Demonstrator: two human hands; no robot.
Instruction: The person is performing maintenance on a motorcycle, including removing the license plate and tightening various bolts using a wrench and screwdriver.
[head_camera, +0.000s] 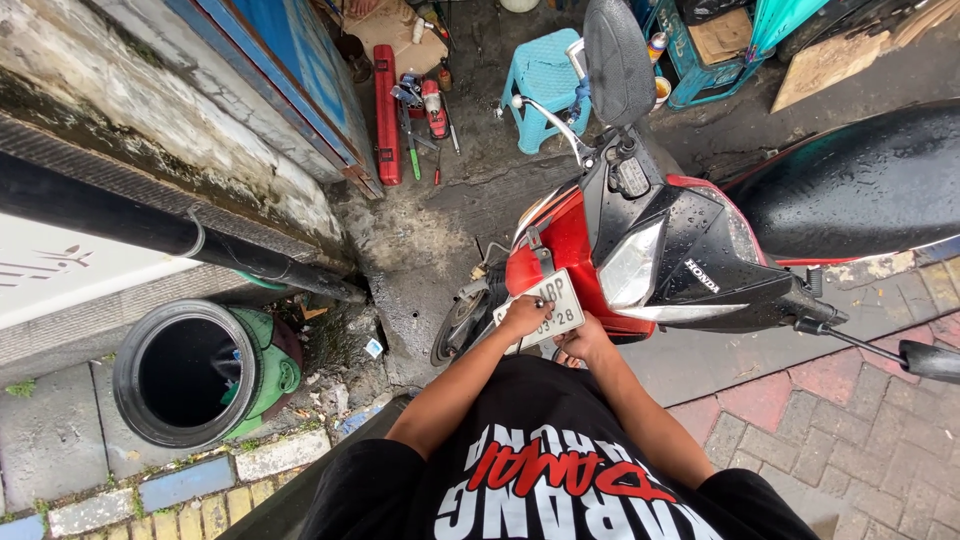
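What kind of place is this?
Likely a roadside motorbike repair spot outdoors: a red and black scooter on wet pavement, hand tools spread on the ground, a plastic stool nearby.

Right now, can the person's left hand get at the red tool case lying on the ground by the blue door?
Probably not. The left hand rests on the white number plate at the motorcycle's front, and the red tool case lies far ahead, beyond the front wheel.

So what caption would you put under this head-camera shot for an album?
Seen from above, both hands, left hand and right hand, on the white number plate at a wet red-and-black scooter's front.
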